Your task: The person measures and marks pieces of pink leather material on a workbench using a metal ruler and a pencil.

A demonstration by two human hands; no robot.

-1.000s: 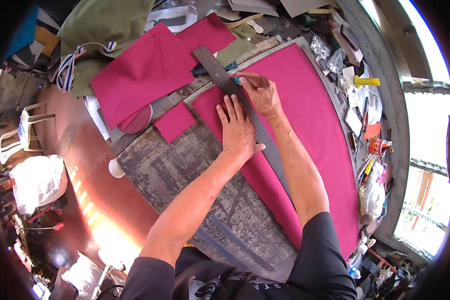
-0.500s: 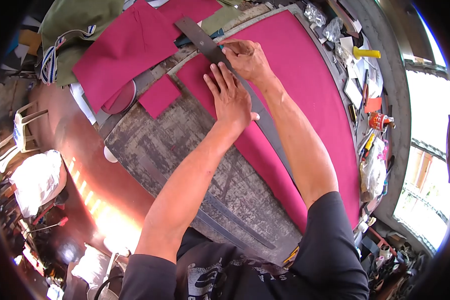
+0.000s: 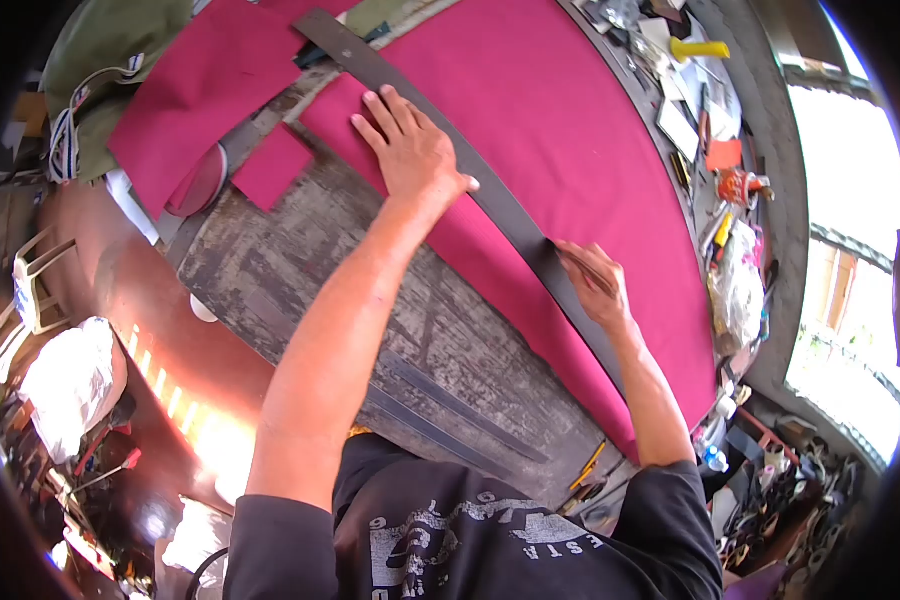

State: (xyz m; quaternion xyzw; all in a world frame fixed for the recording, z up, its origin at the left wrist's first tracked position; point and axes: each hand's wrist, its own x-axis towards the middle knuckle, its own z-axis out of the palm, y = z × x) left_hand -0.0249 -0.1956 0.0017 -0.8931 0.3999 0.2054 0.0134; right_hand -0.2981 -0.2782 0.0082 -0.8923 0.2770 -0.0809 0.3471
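Note:
A long dark straightedge (image 3: 505,212) lies diagonally across a large magenta sheet (image 3: 580,130) of fabric-like material. My left hand (image 3: 416,155) rests flat with fingers spread, over the sheet's near strip and against the straightedge, thumb stretched along it. Farther down the straightedge, my right hand (image 3: 598,285) is at its right edge, fingers closed together in a pinch. Whatever they hold, if anything, is hidden. A small magenta square (image 3: 273,168) and a larger loose magenta piece (image 3: 195,95) lie left of my left hand.
The worn worktable (image 3: 270,250) carries dark strips (image 3: 460,410) near my body and a yellow tool (image 3: 590,463) by its front edge. Along the right ledge are a yellow-handled tool (image 3: 700,48), a red can (image 3: 738,186) and plastic bags (image 3: 738,300). A chair (image 3: 32,290) stands left.
My right hand has slid from the far end of the straightedge down toward my body. My left hand stays flat on the material. The view has shifted somewhat.

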